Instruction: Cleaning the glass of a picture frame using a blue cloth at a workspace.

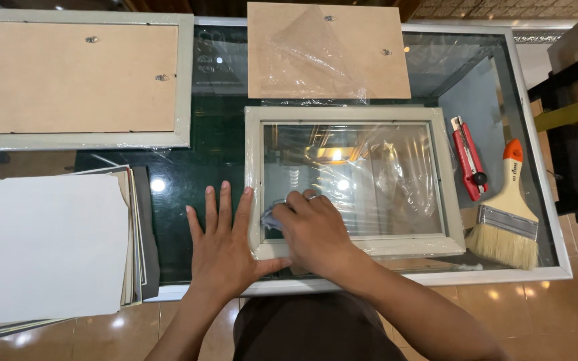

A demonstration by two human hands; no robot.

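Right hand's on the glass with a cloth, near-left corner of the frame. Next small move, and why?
Probably sweep the cloth rightward across the glass. The right hand presses it at the near-left corner only, so most of the pane lies unwiped ahead of it. The left hand lies flat on the table against the frame, bracing its left edge, so the frame should hold.

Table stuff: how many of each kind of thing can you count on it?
Picture frames: 2, one under the hands, one face down
Loose backing board: 1
Paintbrush: 1
Red cutter knife: 1
Stack of paper sheets: 1
Cloth under the right hand: 1
Total: 7
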